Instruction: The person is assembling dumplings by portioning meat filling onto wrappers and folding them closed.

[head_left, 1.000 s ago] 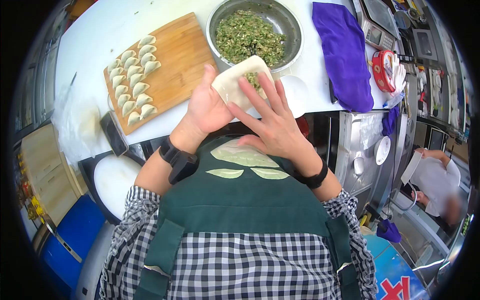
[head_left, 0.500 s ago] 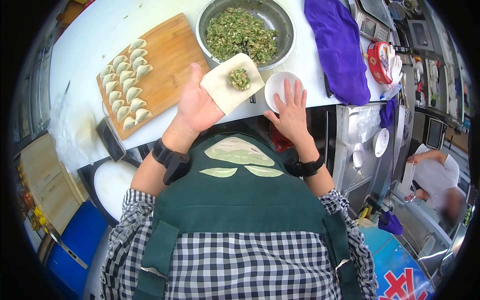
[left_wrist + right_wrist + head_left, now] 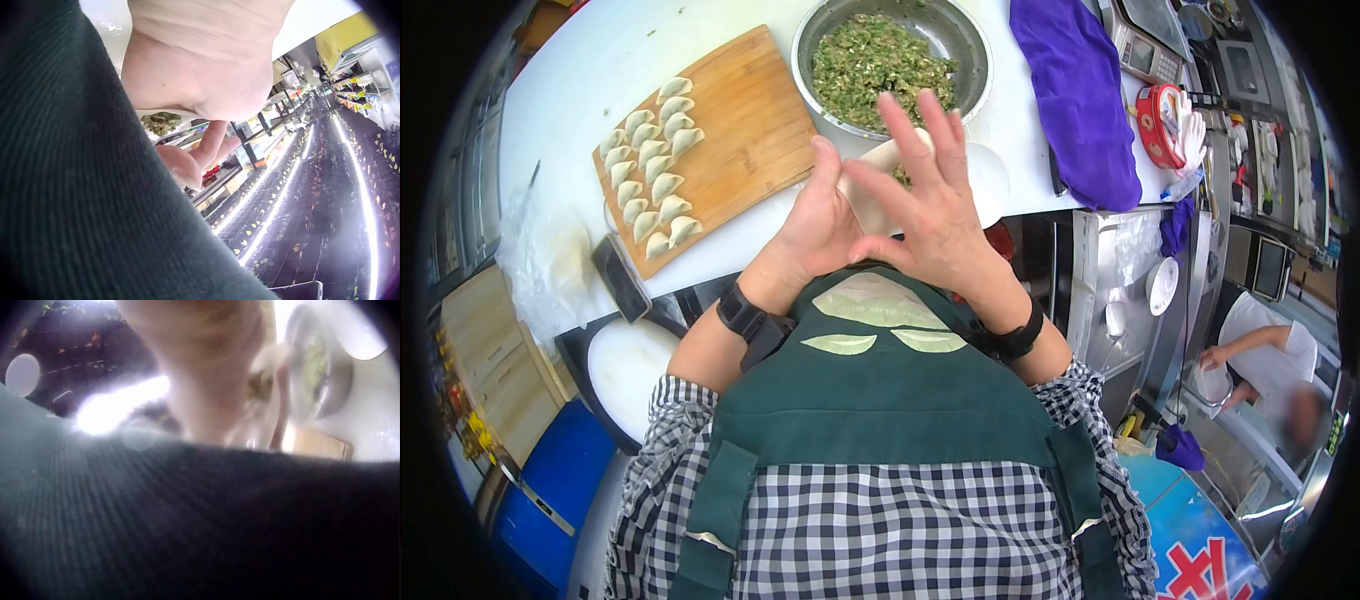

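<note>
My left hand (image 3: 812,228) carries a pale, square dumpling wrapper (image 3: 866,200) on its extended fingers, its thumb raised apart from the sheet. A small mound of green chopped filling (image 3: 901,174) sits on the wrapper and also shows in the left wrist view. Over the wrapper is my right hand (image 3: 945,215), fingers spread and covering much of the sheet from the head camera. Its fingertips overlap the wrapper's far edge in that view; I cannot tell which of them touch the dough. Just right of this hand lies a small white bowl (image 3: 990,185), partly hidden.
A steel bowl (image 3: 975,75) of green filling stands ahead. To the left, a wooden board (image 3: 745,110) bears rows of folded dumplings (image 3: 668,185). A phone (image 3: 622,280) leans by the table edge. On the right are a purple cloth (image 3: 1080,110), red tin (image 3: 1157,125) and scale (image 3: 1145,55).
Half a second ago my right hand was at the small white bowl with its fingertips in it; it has since moved left over the wrapper. The left hand still carries the filled wrapper, now shifted slightly right.
</note>
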Demonstrator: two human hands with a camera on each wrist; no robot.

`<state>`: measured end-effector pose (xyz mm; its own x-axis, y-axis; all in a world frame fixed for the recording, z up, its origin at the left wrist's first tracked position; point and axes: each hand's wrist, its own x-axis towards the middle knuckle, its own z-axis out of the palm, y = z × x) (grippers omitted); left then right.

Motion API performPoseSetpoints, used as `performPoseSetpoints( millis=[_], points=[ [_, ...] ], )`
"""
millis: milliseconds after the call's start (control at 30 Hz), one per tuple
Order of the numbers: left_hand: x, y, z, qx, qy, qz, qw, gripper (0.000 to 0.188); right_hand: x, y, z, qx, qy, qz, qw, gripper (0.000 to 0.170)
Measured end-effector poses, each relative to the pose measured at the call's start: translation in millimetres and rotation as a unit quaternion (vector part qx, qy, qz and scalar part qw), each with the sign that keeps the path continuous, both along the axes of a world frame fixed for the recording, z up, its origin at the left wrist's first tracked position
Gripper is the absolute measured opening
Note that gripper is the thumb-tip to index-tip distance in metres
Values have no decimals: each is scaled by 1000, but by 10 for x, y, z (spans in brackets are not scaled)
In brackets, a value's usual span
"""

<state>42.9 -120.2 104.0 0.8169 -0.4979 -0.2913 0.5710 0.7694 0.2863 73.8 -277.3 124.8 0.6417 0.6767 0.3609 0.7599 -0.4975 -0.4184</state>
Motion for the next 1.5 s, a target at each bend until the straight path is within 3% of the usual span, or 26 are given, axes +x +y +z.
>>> performPoseSetpoints(
  millis=[167, 267, 333, 433, 567, 700, 767, 833, 867, 1000, 1100, 1233, 1400, 1500],
  points=[
    [-27, 24, -78, 29, -22, 19, 999, 91, 140, -159, -68, -74, -41, -96, 992, 67],
    [-11, 52, -114, -46, -41, 39, 997, 92, 78, -236, -57, -9, -38, -63, 997, 64],
    [3, 106, -264, -250, -72, 34, 965, 88, -57, -260, -13, 32, -29, -1, 999, 62],
    [-5, 195, -306, -227, -12, 53, 972, 86, -228, -288, -53, -18, 9, 77, 997, 61],
    [49, 194, -127, -119, 50, 90, 988, 85, -183, -422, -178, -68, -36, 32, 997, 58],
    [80, 219, -90, -112, 47, 110, 986, 84, -144, -452, -167, -40, -39, -45, 997, 53],
    [91, 212, -101, -110, 12, 102, 989, 82, -178, -360, -101, -21, -39, -26, 999, 52],
    [89, 216, -112, -132, 12, 96, 986, 82, -215, -281, -40, -72, -45, 72, 994, 53],
    [88, 224, -117, -154, 11, 92, 984, 82, -231, -252, -54, -59, -33, 69, 995, 61],
    [94, 297, -122, -144, 12, 120, 982, 82, -169, -229, -94, 11, -37, 24, 999, 59],
    [91, 308, -154, -187, 8, 112, 976, 83, -181, -87, -32, -14, -29, 61, 998, 57],
    [120, 322, -132, -149, 8, 115, 982, 84, -169, -134, -96, -5, -40, 80, 996, 56],
    [116, 403, -186, -155, 19, 131, 979, 85, -160, -310, -173, 23, -26, -3, 999, 57],
    [113, 368, -145, -175, 24, 128, 976, 86, -186, -196, -72, 4, -5, 12, 1000, 58]
  ],
)
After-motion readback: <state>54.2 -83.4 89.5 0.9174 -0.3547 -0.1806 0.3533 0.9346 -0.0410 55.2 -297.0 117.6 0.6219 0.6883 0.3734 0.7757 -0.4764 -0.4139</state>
